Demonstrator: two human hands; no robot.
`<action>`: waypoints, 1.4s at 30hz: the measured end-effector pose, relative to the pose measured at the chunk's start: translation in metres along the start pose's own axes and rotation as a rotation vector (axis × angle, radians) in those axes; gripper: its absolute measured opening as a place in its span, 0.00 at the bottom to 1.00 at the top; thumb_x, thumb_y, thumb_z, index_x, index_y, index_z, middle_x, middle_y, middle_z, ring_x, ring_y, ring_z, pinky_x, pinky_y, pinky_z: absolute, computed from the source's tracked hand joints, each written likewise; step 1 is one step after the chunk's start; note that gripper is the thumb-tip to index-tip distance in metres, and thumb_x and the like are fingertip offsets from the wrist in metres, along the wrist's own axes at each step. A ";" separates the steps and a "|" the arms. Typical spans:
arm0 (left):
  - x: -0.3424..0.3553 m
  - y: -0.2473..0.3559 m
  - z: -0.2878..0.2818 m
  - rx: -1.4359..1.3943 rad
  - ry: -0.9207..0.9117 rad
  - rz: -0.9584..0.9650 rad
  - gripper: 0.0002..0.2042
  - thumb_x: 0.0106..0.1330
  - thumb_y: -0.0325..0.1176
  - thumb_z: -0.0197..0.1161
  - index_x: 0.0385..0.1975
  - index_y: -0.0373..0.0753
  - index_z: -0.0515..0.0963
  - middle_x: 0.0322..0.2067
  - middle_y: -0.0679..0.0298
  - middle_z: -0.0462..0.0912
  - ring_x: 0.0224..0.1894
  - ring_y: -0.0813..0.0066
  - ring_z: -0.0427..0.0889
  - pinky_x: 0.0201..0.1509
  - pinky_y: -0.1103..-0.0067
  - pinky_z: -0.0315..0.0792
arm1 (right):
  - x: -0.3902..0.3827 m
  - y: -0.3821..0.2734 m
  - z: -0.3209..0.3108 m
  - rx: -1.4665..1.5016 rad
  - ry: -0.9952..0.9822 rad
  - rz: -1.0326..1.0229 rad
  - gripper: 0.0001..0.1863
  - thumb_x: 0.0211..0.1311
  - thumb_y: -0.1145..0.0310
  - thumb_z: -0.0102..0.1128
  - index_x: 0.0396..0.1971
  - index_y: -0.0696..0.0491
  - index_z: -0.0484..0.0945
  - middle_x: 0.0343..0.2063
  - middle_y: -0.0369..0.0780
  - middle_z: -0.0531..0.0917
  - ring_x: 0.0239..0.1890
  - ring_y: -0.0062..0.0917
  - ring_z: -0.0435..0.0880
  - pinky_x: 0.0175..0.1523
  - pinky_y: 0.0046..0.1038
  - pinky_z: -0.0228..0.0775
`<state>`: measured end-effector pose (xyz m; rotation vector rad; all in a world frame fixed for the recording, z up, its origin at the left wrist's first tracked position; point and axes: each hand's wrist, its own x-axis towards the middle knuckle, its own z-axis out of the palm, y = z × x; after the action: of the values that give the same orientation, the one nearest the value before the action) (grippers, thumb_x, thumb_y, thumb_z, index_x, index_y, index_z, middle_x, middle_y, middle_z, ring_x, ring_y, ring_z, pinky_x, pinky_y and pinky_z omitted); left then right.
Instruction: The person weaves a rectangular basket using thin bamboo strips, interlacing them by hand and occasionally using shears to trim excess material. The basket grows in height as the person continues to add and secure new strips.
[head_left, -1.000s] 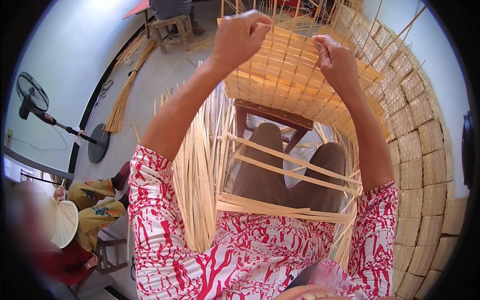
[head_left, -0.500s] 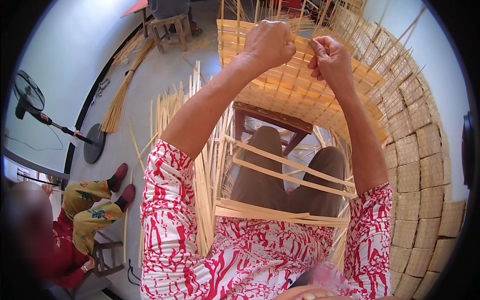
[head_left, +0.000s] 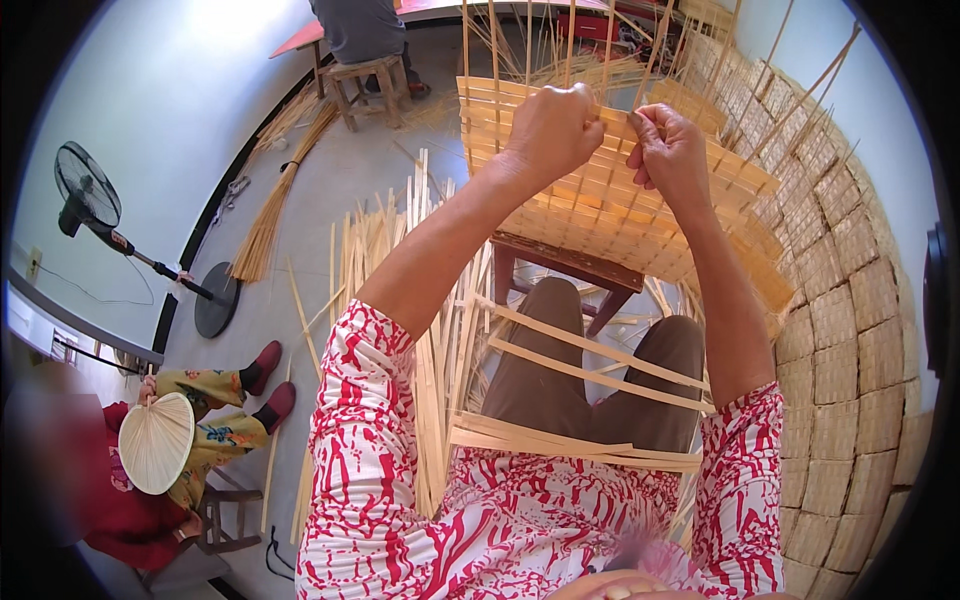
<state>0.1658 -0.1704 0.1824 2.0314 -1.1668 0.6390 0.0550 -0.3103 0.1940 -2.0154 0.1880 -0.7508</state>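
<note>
A half-woven bamboo panel leans up from a low dark wooden stool in front of my knees, its uprights rising past the top edge. My left hand is closed in a fist at that edge, its fingertips pressed round a bamboo strip that mostly hides behind the knuckles. Just to the right, my right hand pinches at the same edge between thumb and forefinger, the other fingers curled loosely. Several pale bamboo strips lie across my lap.
Loose bamboo strips are heaped left of my legs. Stacked woven pieces line the right wall. At left stand a fan and a seated person holding a round hand fan. Another person sits on a wooden stool at the back.
The whole view has shifted, so the scene sits lower and farther right. Both my hands stay at the panel's top edge. The seated person at left now has a hand fan in view.
</note>
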 end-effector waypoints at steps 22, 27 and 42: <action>0.029 -0.033 -0.070 -0.060 0.246 0.087 0.12 0.64 0.37 0.67 0.39 0.34 0.85 0.22 0.65 0.87 0.24 0.84 0.86 0.30 0.85 0.77 | -0.005 -0.001 -0.006 0.019 -0.040 0.052 0.10 0.72 0.64 0.55 0.40 0.55 0.80 0.14 0.35 0.79 0.10 0.13 0.74 0.15 0.18 0.63; 0.024 -0.048 -0.072 -0.031 0.105 -0.087 0.10 0.63 0.34 0.67 0.39 0.35 0.85 0.24 0.64 0.87 0.26 0.82 0.86 0.31 0.85 0.80 | -0.007 0.000 -0.004 0.020 -0.052 0.020 0.11 0.72 0.63 0.56 0.40 0.55 0.80 0.14 0.35 0.78 0.11 0.13 0.74 0.15 0.17 0.64; -0.001 -0.067 -0.065 0.155 0.260 0.115 0.10 0.68 0.40 0.62 0.40 0.42 0.84 0.22 0.58 0.84 0.24 0.66 0.86 0.29 0.75 0.77 | -0.001 0.005 -0.011 0.008 -0.076 0.019 0.12 0.72 0.61 0.56 0.40 0.55 0.80 0.14 0.34 0.79 0.11 0.13 0.73 0.15 0.16 0.63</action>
<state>0.2190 -0.0965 0.2011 1.9446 -1.1128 1.0469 0.0487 -0.3204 0.1934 -2.0276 0.1592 -0.6614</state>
